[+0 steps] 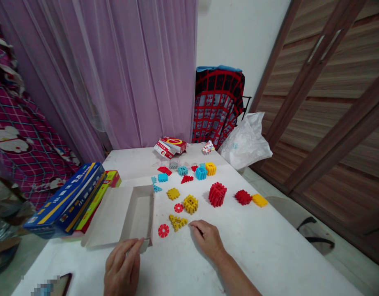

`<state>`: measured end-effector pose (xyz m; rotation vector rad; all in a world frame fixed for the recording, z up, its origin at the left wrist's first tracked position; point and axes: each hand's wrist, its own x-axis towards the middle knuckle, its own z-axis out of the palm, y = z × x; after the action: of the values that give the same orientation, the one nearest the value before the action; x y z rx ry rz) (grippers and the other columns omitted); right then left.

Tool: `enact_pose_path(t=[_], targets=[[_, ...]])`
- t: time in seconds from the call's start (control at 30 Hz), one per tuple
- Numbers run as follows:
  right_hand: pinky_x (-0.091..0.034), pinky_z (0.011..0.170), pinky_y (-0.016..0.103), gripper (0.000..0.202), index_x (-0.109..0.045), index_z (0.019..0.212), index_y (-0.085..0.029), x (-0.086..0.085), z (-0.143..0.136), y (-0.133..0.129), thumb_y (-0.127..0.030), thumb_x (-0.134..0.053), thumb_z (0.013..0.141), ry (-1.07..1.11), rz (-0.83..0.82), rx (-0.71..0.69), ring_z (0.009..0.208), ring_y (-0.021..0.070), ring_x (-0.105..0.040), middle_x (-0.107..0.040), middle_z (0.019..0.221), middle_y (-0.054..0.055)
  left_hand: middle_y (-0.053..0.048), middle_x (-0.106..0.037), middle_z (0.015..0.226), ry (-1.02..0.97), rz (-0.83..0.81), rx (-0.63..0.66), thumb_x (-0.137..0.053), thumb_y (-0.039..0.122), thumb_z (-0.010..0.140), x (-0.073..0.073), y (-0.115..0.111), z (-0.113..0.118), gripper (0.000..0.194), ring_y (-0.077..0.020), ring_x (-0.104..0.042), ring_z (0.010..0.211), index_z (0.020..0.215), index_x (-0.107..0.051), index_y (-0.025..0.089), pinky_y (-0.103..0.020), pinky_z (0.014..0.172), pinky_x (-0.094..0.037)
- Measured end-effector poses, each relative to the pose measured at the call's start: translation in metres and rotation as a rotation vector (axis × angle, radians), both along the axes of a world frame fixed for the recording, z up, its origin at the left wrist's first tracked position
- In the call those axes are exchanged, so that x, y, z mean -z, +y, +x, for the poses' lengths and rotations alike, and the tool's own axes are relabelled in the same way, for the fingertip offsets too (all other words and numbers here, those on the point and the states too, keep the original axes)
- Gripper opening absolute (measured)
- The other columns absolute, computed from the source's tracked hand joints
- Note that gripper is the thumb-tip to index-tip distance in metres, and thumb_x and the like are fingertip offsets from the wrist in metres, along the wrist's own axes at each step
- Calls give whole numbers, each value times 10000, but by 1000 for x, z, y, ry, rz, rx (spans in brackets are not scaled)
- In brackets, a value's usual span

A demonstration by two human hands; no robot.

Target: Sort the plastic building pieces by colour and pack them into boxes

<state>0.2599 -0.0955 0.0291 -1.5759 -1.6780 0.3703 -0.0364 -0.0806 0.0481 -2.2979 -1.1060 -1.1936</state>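
Observation:
My left hand (pixel 123 265) is at the near edge of an opened cardboard box (pixel 140 209), fingers stretched forward and fingertips by its front corner, with nothing seen in them. My right hand (pixel 207 238) rests on the table with fingers curled in, nothing visible in it, just right of a yellow triangular piece (pixel 178 222). Around that piece are two red discs (pixel 163 230), a yellow block cube (pixel 190 204) and a flat yellow piece (pixel 173 193). A larger red block (pixel 217 194) stands farther right, with a flat red piece (pixel 243 197) beyond it.
Blue (pixel 201 172) and yellow (pixel 210 169) blocks stand farther back among small pieces. A red-and-white carton (pixel 173 146) lies at the far edge. Boxed sets (pixel 69 197) are stacked left, a phone (pixel 53 285) lies front left, and a white plastic bag (pixel 246 142) is beyond the right edge.

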Motion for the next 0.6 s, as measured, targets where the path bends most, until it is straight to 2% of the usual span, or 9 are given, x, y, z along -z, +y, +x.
enact_pose_path(t=[0.2,0.3,0.37,0.5,0.6], targets=[[-527,758,292,311,-760,912,-219,-1,-2,-2,-226,-451,871,46,-25,-9,804,188,-707,-764,873,53,-96,-656,986,17,106,46,-520,107,903,-2,7,0,211,-204,-611,919,1074,-635,154,-355,878,-442],[-538,705,286,286,-759,886,-219,-15,13,-1,-256,-478,851,129,8,33,750,187,-706,-765,840,48,-100,-650,977,37,131,53,-527,99,899,-5,8,1,209,-202,-607,900,1075,-632,142,-360,876,-438],[-541,688,294,269,-755,889,-216,-32,36,3,-301,-504,839,154,86,142,725,192,-699,-765,838,54,-103,-649,976,35,138,51,-528,100,899,-6,8,2,207,-206,-606,901,1075,-629,142,-364,873,-440],[-534,674,312,325,-740,905,-191,-68,102,13,-419,-526,813,186,248,440,700,200,-677,-750,798,66,-98,-651,980,31,126,48,-515,118,910,-3,9,1,211,-210,-608,897,1086,-622,163,-374,864,-442],[-518,677,324,403,-733,933,-173,-81,149,17,-477,-507,797,170,287,669,703,213,-662,-739,767,68,-84,-657,983,18,115,41,-527,128,906,1,10,-2,218,-206,-612,890,1093,-619,187,-372,860,-447]])
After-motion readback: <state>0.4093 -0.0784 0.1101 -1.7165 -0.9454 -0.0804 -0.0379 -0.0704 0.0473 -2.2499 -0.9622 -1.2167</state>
